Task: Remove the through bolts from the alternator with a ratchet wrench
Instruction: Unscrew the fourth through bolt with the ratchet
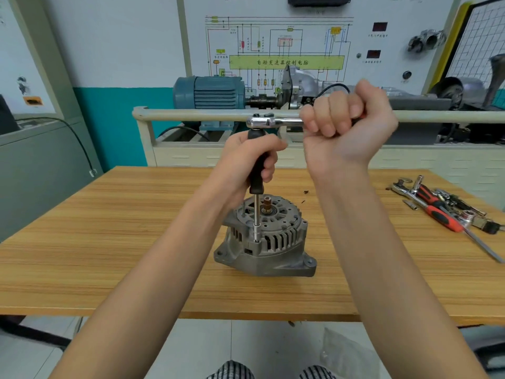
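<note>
Gripping the black extension driver [257, 165] with my left hand [247, 160], I am holding it upright over the alternator [266, 236] at frame centre, its socket [257, 235] sitting on a through bolt at the housing's near rim. My right hand [344, 119] is curling in a closed grip around the handle of the ratchet wrench [273, 122], whose head is sitting on top of the driver, the handle pointing toward the right. The alternator is standing on the wooden surface [109, 242]. Loose tools [442, 209] are lying at the right edge of the frame.
</note>
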Action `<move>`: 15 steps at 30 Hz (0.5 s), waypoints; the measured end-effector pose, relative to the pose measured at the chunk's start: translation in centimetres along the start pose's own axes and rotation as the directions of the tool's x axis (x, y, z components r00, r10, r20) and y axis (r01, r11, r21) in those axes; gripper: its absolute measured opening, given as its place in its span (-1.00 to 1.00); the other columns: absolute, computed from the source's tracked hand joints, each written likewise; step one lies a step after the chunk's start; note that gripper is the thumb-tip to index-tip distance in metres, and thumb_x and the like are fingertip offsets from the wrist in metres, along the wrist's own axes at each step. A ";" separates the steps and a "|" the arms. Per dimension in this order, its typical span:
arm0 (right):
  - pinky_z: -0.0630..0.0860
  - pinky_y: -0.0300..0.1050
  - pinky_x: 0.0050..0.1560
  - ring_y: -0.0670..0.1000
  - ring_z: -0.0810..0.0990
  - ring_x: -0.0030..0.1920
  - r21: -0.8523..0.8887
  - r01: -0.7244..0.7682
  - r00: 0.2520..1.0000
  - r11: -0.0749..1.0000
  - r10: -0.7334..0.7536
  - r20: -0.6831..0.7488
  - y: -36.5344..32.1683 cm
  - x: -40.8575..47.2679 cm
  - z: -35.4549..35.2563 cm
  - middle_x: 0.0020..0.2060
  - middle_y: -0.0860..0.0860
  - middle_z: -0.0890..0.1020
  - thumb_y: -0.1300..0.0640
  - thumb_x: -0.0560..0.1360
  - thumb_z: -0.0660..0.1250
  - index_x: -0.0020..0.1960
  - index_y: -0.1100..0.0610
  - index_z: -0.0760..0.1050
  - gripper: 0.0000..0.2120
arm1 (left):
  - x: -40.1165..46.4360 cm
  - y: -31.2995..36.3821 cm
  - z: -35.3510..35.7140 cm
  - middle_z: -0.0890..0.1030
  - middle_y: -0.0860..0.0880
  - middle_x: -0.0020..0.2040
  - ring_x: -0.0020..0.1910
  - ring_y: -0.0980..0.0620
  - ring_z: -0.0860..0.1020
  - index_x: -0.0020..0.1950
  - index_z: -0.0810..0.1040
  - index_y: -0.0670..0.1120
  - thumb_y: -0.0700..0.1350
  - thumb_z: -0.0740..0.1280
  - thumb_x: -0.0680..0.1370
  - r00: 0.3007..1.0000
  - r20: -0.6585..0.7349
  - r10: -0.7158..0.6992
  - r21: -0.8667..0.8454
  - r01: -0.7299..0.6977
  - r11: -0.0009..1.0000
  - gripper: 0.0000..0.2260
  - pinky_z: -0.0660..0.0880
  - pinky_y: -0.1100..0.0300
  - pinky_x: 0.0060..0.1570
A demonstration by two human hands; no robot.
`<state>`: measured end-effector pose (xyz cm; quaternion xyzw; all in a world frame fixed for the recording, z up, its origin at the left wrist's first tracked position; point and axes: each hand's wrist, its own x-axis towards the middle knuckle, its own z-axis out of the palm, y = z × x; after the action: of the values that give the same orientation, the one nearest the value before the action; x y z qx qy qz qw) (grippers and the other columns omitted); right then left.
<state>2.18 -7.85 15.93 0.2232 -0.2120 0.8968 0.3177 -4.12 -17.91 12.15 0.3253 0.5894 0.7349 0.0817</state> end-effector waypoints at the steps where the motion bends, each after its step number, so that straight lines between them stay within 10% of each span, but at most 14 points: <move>1: 0.11 -0.26 -0.54 -0.06 0.08 -0.64 0.058 -0.085 0.994 0.995 0.088 -0.061 -0.2 0.9 -0.3 -0.68 -0.05 0.14 0.25 0.55 0.04 -0.55 0.08 0.16 -0.52 | 0.1 0.1 -0.3 0.39 0.00 -0.51 -0.53 0.04 0.32 -0.40 0.40 -0.09 -0.28 0.36 0.46 0.999 0.048 -0.002 -0.008 0.003 1.000 -0.74 0.33 0.22 -0.49; 7: 0.09 -0.31 -0.59 -0.07 0.10 -0.69 0.296 -0.261 0.937 0.919 0.315 -0.153 0.0 3.0 -1.8 -0.68 -0.06 0.14 0.23 0.55 0.05 -0.55 0.09 0.15 -0.52 | 0.2 -0.1 0.1 0.19 0.07 -0.62 -0.67 0.13 0.11 -0.53 0.22 -0.01 -0.19 0.32 0.48 0.973 0.223 -0.064 -0.024 0.071 0.997 -0.57 0.10 0.36 -0.60; 15: 0.06 -0.20 -0.48 -0.07 0.05 -0.61 -0.065 0.222 0.968 0.973 -0.212 0.137 1.5 -2.0 0.9 -0.67 -0.05 0.16 0.29 0.56 0.03 -0.49 0.06 0.17 -0.55 | 0.2 -0.4 2.2 0.19 -0.02 -0.50 -0.52 0.03 0.12 -0.42 0.22 -0.04 -0.31 0.31 0.45 0.922 -0.387 -0.001 0.057 0.025 0.998 -0.64 0.09 0.25 -0.50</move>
<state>2.79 -10.29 15.22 0.2896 -0.2418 0.8312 0.4084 -3.11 -15.88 12.02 0.1721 0.6181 0.7659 -0.0413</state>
